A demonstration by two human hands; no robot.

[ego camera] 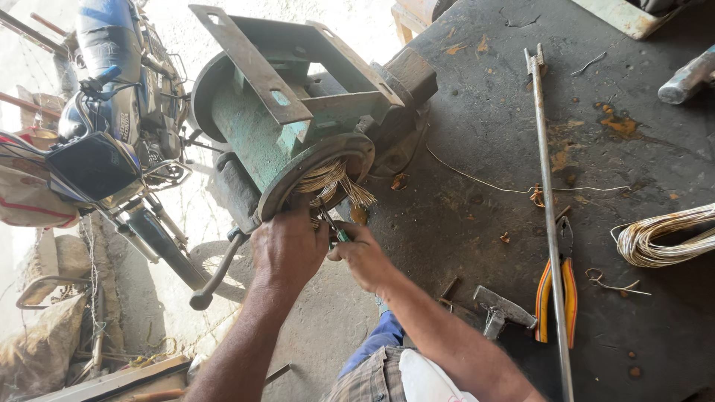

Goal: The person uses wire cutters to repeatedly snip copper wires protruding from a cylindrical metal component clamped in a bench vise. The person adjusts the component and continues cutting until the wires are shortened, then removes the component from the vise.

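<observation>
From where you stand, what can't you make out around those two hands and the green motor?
- Tool in the right hand: only a green-handled tip shows, the fingers cover the rest.
- Left hand: its fingertips are hidden against the copper windings.
- Green motor housing: the far end faces away from the head camera.
- Wire coil: cut off by the right edge.

The motor housing (290,119) sits clamped in a vise (387,97) at the left edge of the surface (484,149). Wire windings (331,182) hang out of its near end. Both hands are just below this end: the left hand (289,246) touches the housing rim, and the right hand (363,257) is beside it, holding a small tool (333,225). To the right, a long rod (550,216) lies across the surface. Pliers (557,298) lie next to the rod, a hammer (503,309) is left of them, and a wire coil (659,238) is at the right edge. A motorcycle (119,126) stands left of the vise, on the floor.
</observation>
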